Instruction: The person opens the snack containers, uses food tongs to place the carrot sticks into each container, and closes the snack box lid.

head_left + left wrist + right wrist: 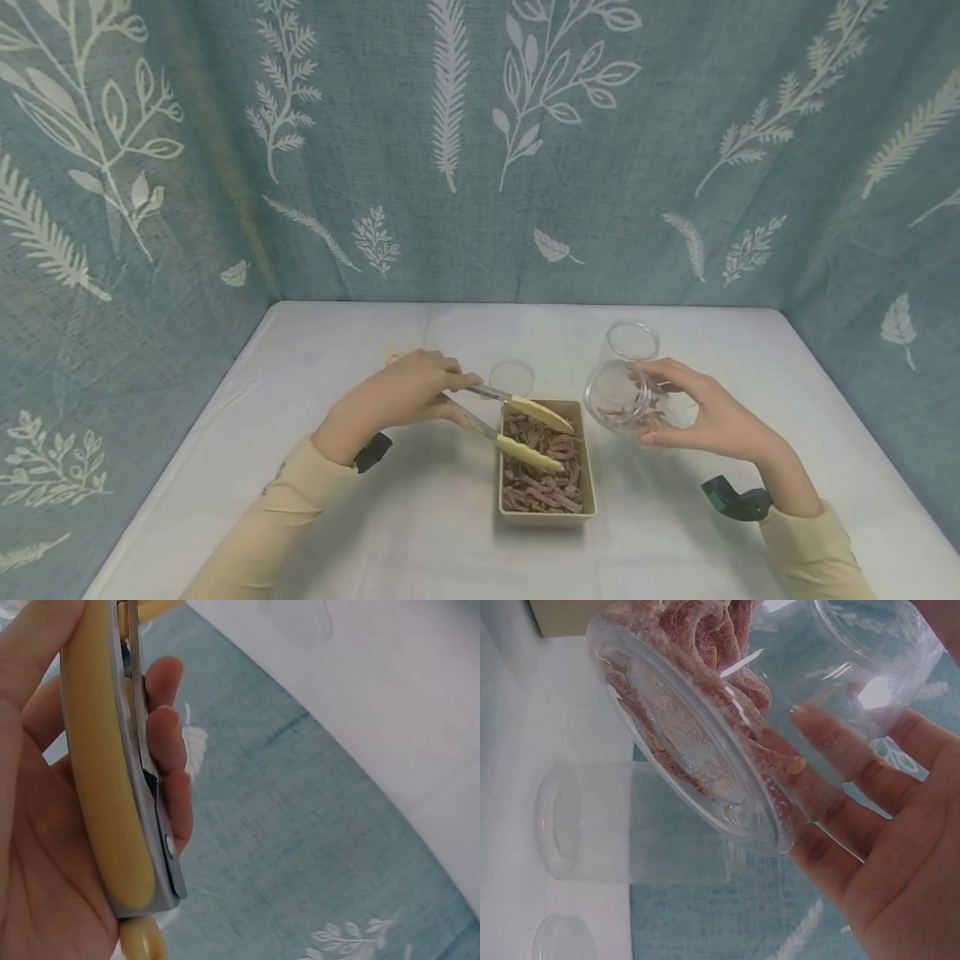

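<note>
My left hand (405,387) grips metal tongs (528,454) with yellow tips and yellow handle covers. Spread apart, the tips hang over a rectangular beige box (546,519) full of brown strips (536,493) that look like dried meat. In the left wrist view the fingers wrap the handle (105,765). To the right of the box, my right hand (712,417) holds a clear jar (611,392) tilted, its mouth toward the left hand's side. The right wrist view shows reddish strips (716,634) gathered inside near the jar's base (682,727).
A second clear jar (632,342) stands upright behind the held one. A clear round lid (512,379) lies behind the box, and a clear disc (564,941) shows beside the standing jar. A patterned blue-green curtain (480,208) surrounds the white table (360,517).
</note>
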`<action>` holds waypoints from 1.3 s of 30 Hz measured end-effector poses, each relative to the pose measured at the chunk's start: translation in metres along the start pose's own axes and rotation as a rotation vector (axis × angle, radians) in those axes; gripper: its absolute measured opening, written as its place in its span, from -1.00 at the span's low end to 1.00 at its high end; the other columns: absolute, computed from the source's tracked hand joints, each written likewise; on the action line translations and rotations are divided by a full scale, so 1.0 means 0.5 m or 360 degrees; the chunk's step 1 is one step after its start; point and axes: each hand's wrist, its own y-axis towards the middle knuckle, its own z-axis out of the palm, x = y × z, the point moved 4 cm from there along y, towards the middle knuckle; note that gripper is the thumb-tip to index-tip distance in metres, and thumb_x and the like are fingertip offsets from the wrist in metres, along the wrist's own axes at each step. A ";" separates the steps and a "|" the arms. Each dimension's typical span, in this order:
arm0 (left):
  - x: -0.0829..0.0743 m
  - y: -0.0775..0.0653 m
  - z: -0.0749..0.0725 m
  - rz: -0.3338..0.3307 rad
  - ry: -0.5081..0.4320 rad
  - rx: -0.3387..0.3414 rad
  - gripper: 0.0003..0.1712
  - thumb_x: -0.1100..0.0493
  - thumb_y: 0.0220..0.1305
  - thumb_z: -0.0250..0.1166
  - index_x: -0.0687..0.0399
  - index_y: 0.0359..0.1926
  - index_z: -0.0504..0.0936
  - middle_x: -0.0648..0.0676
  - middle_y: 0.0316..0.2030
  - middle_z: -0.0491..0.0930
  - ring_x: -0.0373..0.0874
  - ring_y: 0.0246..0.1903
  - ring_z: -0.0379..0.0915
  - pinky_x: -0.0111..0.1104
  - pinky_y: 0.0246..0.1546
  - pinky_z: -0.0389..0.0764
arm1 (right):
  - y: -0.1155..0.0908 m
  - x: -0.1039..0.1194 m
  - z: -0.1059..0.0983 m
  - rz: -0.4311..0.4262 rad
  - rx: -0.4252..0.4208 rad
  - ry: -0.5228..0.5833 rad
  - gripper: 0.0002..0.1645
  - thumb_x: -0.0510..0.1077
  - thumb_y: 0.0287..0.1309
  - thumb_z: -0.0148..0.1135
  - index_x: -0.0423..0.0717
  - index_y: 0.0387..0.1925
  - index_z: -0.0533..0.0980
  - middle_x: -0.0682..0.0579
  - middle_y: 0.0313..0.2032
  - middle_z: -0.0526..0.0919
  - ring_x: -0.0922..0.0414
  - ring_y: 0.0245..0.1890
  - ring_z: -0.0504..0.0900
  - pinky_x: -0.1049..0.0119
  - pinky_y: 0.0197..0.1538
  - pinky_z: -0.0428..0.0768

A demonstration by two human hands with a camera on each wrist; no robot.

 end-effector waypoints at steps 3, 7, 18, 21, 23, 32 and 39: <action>-0.018 0.013 0.002 0.0045 0.0039 0.0051 -0.43 -0.23 -0.06 0.32 -0.03 -0.05 0.62 -0.07 -0.48 0.51 -0.22 -0.52 0.36 -0.36 -0.36 0.44 | -0.001 0.001 -0.001 -0.0011 -0.0002 0.0000 -0.02 -0.07 -0.24 0.53 0.09 0.28 0.27 0.08 0.15 0.44 0.30 0.06 0.43 0.30 0.04 0.46; -0.031 0.021 0.010 0.0097 0.0037 0.0073 -0.47 -0.21 -0.03 0.32 -0.03 -0.09 0.63 -0.05 -0.49 0.52 -0.22 -0.53 0.38 -0.39 -0.43 0.43 | -0.001 0.001 -0.001 -0.0031 -0.0003 -0.0001 -0.01 -0.08 -0.25 0.53 0.08 0.28 0.27 0.07 0.15 0.44 0.32 0.07 0.42 0.35 0.05 0.44; -0.027 0.002 0.018 0.0126 -0.0037 -0.0106 -0.60 -0.18 -0.02 0.31 -0.06 -0.22 0.68 -0.17 -0.58 0.51 -0.37 -0.63 0.26 -0.53 -0.53 0.35 | -0.001 -0.001 -0.002 -0.0034 -0.0011 -0.0016 -0.01 -0.08 -0.26 0.54 0.08 0.28 0.27 0.09 0.13 0.45 0.32 0.06 0.43 0.32 0.04 0.46; -0.021 -0.007 0.020 0.0108 -0.0043 -0.0147 -0.62 -0.19 0.01 0.29 -0.10 -0.23 0.68 -0.19 -0.61 0.46 -0.38 -0.64 0.23 -0.54 -0.55 0.32 | -0.001 0.000 -0.003 -0.0034 -0.0009 -0.0015 -0.02 -0.08 -0.25 0.53 0.08 0.28 0.27 0.11 0.13 0.45 0.32 0.05 0.43 0.32 0.03 0.46; -0.019 -0.014 0.019 0.0078 -0.0059 -0.0171 -0.62 -0.20 0.01 0.29 -0.12 -0.22 0.69 -0.20 -0.59 0.48 -0.38 -0.63 0.23 -0.53 -0.55 0.33 | -0.001 0.001 -0.003 -0.0048 -0.0010 -0.0015 -0.02 -0.08 -0.25 0.53 0.06 0.28 0.28 0.10 0.13 0.45 0.31 0.04 0.44 0.32 0.03 0.46; -0.002 -0.042 0.014 -0.0065 -0.0211 -0.0243 -0.59 -0.20 0.02 0.29 -0.14 -0.15 0.70 -0.22 -0.50 0.56 -0.41 -0.60 0.24 -0.54 -0.52 0.36 | -0.003 0.001 -0.003 -0.0068 -0.0011 -0.0030 -0.02 -0.09 -0.25 0.53 0.02 0.28 0.28 0.06 0.13 0.45 0.31 0.03 0.44 0.28 0.01 0.47; 0.009 -0.065 0.005 -0.0176 -0.0293 -0.0236 -0.53 -0.18 0.09 0.25 -0.06 -0.05 0.67 -0.14 -0.33 0.65 -0.38 -0.48 0.40 -0.46 -0.41 0.46 | -0.004 -0.003 -0.004 -0.0031 0.0009 -0.0026 -0.03 -0.05 -0.25 0.53 0.06 0.27 0.29 0.11 0.14 0.44 0.33 0.06 0.42 0.26 0.03 0.48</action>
